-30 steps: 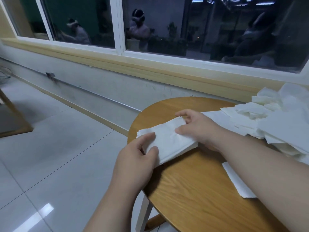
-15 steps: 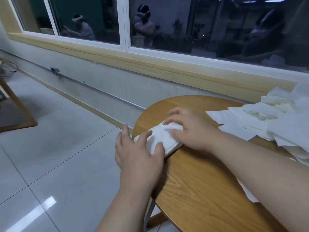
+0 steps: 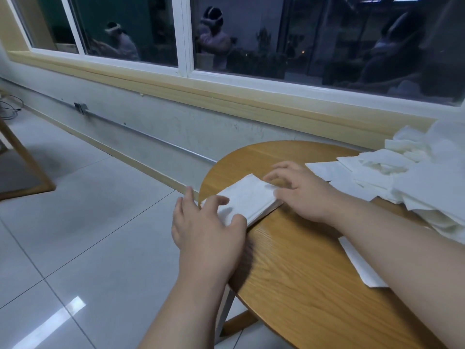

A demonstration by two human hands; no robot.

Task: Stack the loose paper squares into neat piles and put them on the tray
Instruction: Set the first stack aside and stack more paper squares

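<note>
Leftmost, at 9 o'clock in the view, one wooden frame leg (image 3: 27,170) stands on the pale tiled floor (image 3: 88,222). Above it runs a dark window (image 3: 125,34) whose glass reflects two seated figures.

One round wooden table (image 3: 302,285) fills the lower right. One neat stack of paper squares (image 3: 249,197) lies on it at the table's 10 o'clock edge, its near-left corner overhanging the rim slightly.

The left hand (image 3: 208,227) sits at the stack's 7 o'clock. It is spread and not clenched: the thumb and forefinger rest on top of the stack's near end, while the other fingers reach past the table edge over the floor.

The right hand (image 3: 302,195) sits at the stack's 3 o'clock. It is also spread, with the thumb touching the far end of the stack and the fingers loosely arched above the wood. They are somewhat blurred, so I cannot tell whether the fingertips touch the paper.

Beyond that hand, at 2 o'clock from the stack, one untidy heap of loose paper squares (image 3: 422,177) spills along the table's right side. One single square (image 3: 359,268) lies apart from it at 4 o'clock, partly under the right forearm.
</note>
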